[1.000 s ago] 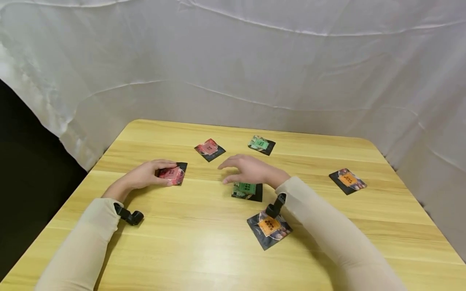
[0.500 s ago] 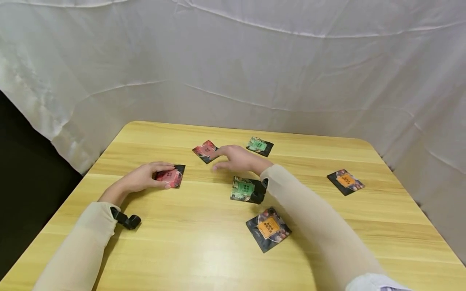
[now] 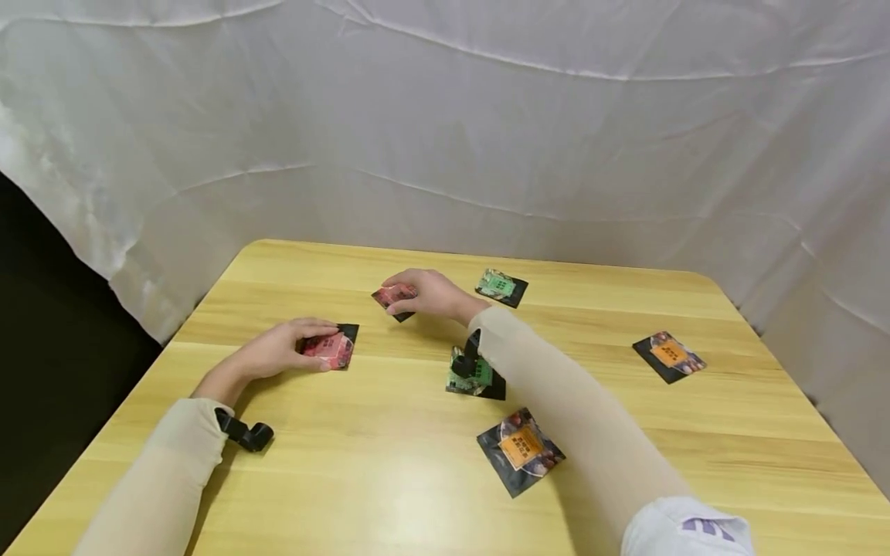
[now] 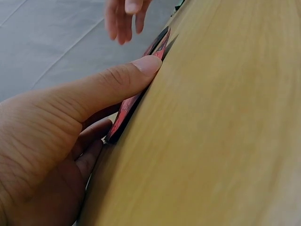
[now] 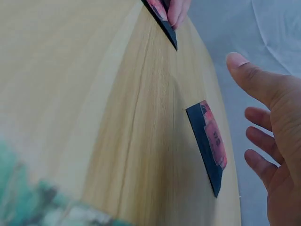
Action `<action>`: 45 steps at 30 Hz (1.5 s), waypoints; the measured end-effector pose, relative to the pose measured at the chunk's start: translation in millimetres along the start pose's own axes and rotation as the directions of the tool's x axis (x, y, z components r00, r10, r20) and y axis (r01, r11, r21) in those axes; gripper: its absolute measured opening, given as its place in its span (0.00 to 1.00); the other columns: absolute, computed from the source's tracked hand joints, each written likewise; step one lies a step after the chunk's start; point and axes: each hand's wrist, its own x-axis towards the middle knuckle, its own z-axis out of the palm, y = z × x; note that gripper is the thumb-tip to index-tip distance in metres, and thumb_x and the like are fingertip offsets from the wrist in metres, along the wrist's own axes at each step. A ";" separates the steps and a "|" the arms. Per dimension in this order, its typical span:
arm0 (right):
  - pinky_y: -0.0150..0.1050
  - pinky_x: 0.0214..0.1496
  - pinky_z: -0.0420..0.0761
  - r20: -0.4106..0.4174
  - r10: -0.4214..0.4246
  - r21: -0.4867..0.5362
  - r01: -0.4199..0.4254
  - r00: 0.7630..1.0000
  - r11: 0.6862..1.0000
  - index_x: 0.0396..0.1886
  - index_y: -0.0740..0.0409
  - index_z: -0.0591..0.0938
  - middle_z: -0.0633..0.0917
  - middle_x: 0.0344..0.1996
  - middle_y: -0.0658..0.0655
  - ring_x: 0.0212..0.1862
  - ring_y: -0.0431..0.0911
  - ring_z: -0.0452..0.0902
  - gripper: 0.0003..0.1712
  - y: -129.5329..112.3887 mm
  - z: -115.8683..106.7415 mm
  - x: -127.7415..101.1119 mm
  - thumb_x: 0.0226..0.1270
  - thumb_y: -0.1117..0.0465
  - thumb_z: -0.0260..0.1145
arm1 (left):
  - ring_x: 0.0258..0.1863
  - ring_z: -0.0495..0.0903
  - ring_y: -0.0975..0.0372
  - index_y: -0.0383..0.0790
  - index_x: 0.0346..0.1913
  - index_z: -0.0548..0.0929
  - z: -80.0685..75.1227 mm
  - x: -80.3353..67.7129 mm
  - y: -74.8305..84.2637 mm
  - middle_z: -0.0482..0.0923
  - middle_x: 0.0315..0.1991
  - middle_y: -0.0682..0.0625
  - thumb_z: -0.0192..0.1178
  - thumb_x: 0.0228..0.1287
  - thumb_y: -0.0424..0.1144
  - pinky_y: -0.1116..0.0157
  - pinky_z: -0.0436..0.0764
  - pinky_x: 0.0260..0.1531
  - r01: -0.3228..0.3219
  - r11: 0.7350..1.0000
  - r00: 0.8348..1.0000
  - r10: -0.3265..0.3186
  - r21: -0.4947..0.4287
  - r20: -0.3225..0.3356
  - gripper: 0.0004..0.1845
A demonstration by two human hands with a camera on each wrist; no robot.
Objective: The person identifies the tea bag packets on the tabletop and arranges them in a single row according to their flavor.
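Left grip is resting on the near red packet, thumb curling along its edge and fingers tucking under the near side, so I am reading it as pinching that packet against the desk. Right grip is hovering wide over the far red packet; in the right wrist view the fingers are spreading apart beside that packet, which is lying flat, not yet pinched.

I am judging these packets to be light, thin, glossy foil sachets: soft enough to buckle, slippery under a flat press, sitting so low on the wood that a top-down pinch is going to slide off. I am thinking the best hold is at a corner or edge, a fingertip lifting the black border while the thumb is clamping from above.

Working outward from me, an orange packet is lying nearest, then a green packet partly hiding behind the right sleeve. Beyond the two red ones, another green packet is sitting by the far edge, and a second orange one is lying well apart to the right. All are looking sealed, so I cannot tell what they are holding.
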 end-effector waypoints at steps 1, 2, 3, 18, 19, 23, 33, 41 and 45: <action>0.44 0.60 0.74 0.002 0.005 0.003 -0.005 1.000 1.000 0.67 0.49 0.76 0.80 0.58 0.50 0.58 0.45 0.75 0.34 0.0 1.3 2.4 0.62 0.45 0.70 | 0.67 0.62 0.40 0.36 0.66 0.75 0.6 -0.9 0.7 0.68 0.67 0.37 0.72 0.56 0.51 0.41 0.61 0.65 0.002 1.000 1.000 -0.002 0.001 0.000 0.37; 0.43 0.60 0.74 0.004 0.006 0.008 -0.006 1.000 1.000 0.67 0.49 0.75 0.80 0.58 0.50 0.58 0.44 0.75 0.35 0.0 2.7 4.8 0.63 0.45 0.70 | 0.68 0.62 0.41 0.36 0.66 0.75 1.3 -1.5 1.3 0.68 0.67 0.37 0.72 0.56 0.51 0.41 0.61 0.65 0.005 1.000 1.000 -0.005 -0.001 0.001 0.37; 0.43 0.60 0.74 0.011 0.010 0.010 -0.010 1.000 1.000 0.68 0.49 0.75 0.80 0.57 0.50 0.58 0.44 0.75 0.35 0.4 3.8 7.1 0.63 0.45 0.70 | 0.68 0.62 0.41 0.37 0.66 0.75 2.0 -1.9 1.7 0.68 0.67 0.37 0.72 0.56 0.52 0.41 0.61 0.65 0.008 1.000 1.000 -0.008 0.001 0.001 0.38; 0.41 0.71 0.62 0.125 0.031 -0.154 -0.012 0.992 0.988 0.70 0.45 0.73 0.66 0.72 0.52 0.71 0.47 0.61 0.23 7.8 13.7 25.0 0.78 0.55 0.54 | 0.68 0.62 0.41 0.39 0.68 0.74 6.3 -7.6 2.2 0.67 0.68 0.37 0.71 0.56 0.54 0.41 0.61 0.65 0.026 1.000 1.000 -0.026 0.003 0.001 0.39; 0.41 0.72 0.61 0.132 0.027 -0.161 -0.005 0.991 0.987 0.70 0.45 0.73 0.66 0.72 0.53 0.72 0.48 0.60 0.23 8.2 14.3 25.8 0.78 0.55 0.54 | 0.68 0.62 0.41 0.39 0.68 0.74 6.3 -8.0 2.1 0.67 0.68 0.37 0.71 0.56 0.54 0.41 0.61 0.65 0.027 1.000 1.000 -0.027 0.004 -0.001 0.40; 0.41 0.71 0.63 0.161 0.016 -0.190 0.015 0.987 0.982 0.68 0.45 0.75 0.69 0.70 0.52 0.70 0.47 0.63 0.22 8.0 16.8 29.0 0.77 0.56 0.55 | 0.67 0.62 0.40 0.38 0.68 0.74 5.8 -10.2 1.0 0.67 0.67 0.36 0.72 0.56 0.53 0.41 0.62 0.64 0.033 0.999 0.999 -0.033 0.001 -0.008 0.39; 0.38 0.62 0.72 0.206 0.066 -0.157 -0.034 0.976 0.987 0.67 0.45 0.76 0.75 0.65 0.52 0.63 0.46 0.71 0.24 8.4 14.4 31.7 0.76 0.66 0.54 | 0.67 0.63 0.41 0.39 0.68 0.74 3.3 -9.5 -3.7 0.67 0.67 0.37 0.72 0.56 0.51 0.41 0.63 0.64 0.030 1.000 1.000 -0.030 -0.005 -0.009 0.38; 0.41 0.69 0.66 0.190 0.069 -0.193 -0.031 0.979 0.981 0.67 0.47 0.76 0.74 0.66 0.53 0.67 0.48 0.67 0.26 13.7 13.3 28.3 0.71 0.54 0.64 | 0.66 0.64 0.40 0.37 0.67 0.75 3.4 -7.9 -6.6 0.68 0.66 0.37 0.72 0.56 0.50 0.41 0.63 0.63 0.007 1.000 1.000 -0.007 0.006 -0.012 0.37; 0.41 0.65 0.69 0.115 0.050 -0.235 -0.022 0.992 0.972 0.64 0.48 0.79 0.77 0.60 0.54 0.62 0.47 0.71 0.26 16.7 16.5 26.7 0.67 0.50 0.67 | 0.67 0.63 0.40 0.37 0.67 0.74 3.0 -7.4 -7.6 0.68 0.67 0.37 0.72 0.56 0.50 0.41 0.62 0.64 0.017 1.000 1.000 -0.017 0.003 -0.012 0.37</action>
